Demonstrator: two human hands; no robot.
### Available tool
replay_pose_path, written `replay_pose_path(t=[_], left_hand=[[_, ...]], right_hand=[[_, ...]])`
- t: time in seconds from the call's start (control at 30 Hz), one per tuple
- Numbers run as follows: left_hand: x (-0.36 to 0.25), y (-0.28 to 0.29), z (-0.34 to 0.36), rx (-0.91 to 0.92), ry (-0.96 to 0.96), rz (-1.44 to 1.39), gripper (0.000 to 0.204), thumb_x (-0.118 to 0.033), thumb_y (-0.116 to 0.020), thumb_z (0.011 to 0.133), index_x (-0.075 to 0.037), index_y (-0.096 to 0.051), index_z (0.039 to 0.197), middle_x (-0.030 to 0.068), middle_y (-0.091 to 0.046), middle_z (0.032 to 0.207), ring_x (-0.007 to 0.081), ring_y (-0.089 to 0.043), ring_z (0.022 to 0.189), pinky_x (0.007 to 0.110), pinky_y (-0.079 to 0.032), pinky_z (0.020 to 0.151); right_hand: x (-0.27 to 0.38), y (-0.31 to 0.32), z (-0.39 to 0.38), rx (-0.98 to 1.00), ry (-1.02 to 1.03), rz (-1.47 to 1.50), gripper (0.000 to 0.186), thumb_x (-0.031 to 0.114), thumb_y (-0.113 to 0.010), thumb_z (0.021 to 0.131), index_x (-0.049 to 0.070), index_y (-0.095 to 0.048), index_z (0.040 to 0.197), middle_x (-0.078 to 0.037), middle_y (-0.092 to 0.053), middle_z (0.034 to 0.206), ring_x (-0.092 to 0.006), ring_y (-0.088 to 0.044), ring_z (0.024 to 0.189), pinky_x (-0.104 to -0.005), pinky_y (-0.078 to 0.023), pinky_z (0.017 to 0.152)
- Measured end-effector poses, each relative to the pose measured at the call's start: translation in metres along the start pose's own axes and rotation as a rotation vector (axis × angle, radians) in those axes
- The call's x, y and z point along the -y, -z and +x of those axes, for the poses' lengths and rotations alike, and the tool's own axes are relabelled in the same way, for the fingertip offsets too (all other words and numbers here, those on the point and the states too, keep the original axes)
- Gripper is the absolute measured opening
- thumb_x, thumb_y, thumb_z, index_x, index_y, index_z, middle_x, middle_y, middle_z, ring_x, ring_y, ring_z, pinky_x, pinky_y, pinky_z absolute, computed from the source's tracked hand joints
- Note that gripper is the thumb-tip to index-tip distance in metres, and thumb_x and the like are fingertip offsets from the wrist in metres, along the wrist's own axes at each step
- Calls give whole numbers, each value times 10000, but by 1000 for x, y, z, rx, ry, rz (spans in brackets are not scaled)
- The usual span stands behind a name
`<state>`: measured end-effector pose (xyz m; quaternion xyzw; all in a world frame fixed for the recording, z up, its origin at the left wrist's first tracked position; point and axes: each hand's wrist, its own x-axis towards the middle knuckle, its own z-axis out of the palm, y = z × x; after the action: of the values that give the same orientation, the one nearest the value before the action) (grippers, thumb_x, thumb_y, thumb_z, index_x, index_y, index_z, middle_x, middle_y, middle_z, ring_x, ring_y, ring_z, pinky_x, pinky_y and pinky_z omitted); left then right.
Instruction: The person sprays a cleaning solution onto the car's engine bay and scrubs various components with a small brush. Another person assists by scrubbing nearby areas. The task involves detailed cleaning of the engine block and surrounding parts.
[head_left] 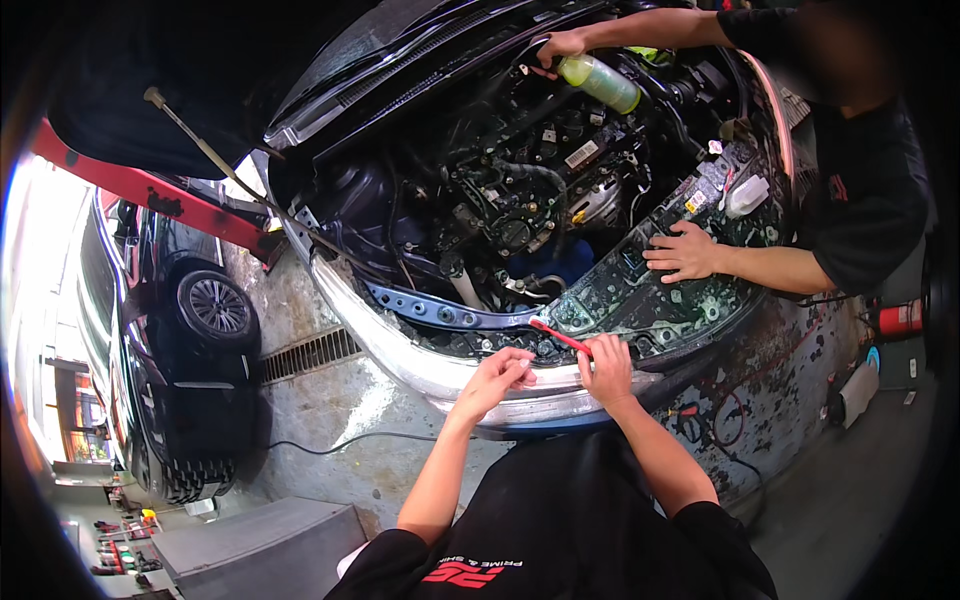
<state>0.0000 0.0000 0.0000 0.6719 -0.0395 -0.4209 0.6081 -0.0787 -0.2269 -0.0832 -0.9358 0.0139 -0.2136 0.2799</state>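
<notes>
My right hand (pixel 607 370) is closed around a slim red-handled brush (pixel 563 336). The brush's pale head touches the front edge of the car's engine bay, where the blue metal crossbar (pixel 440 313) meets the wet black plastic cover (pixel 610 290). Just left of it, my left hand (pixel 497 380) hovers over the silver front edge of the car (pixel 400 362), its fingers loosely bent and apart, with nothing visible in them. Beyond lies the engine (pixel 520 205), its top full of hoses and wiring.
A co-worker at the right holds a yellow-green spray bottle (pixel 600 83) over the engine and rests the other hand (pixel 685 252) on the cover. A prop rod (pixel 215 155) slants at the left. A red lift arm (pixel 150 190), a dark car (pixel 190 330) and a floor hose (pixel 350 437) lie further left.
</notes>
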Motion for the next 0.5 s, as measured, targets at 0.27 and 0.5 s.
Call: replay_pose_path(t=[0.27, 0.5], left_hand=[[-5, -17, 9, -4, -58, 43, 297, -218, -521, 994, -25, -553, 1217, 84, -672, 1025, 131, -624, 925, 273, -479, 834], [4, -25, 6, 6, -32, 23, 282, -205, -511, 997, -16, -552, 1202, 98, -670, 1040, 147, -630, 946, 273, -482, 850]], right_hand=[[-1, -1, 2, -17, -10, 30, 181, 149, -665, 785, 65, -581, 922, -73, -574, 900, -271, -544, 875, -401, -395, 751], [1, 1, 0, -8, -30, 26, 181, 155, -664, 787, 67, -587, 925, -68, -575, 906, -269, -544, 876, -397, -396, 748]])
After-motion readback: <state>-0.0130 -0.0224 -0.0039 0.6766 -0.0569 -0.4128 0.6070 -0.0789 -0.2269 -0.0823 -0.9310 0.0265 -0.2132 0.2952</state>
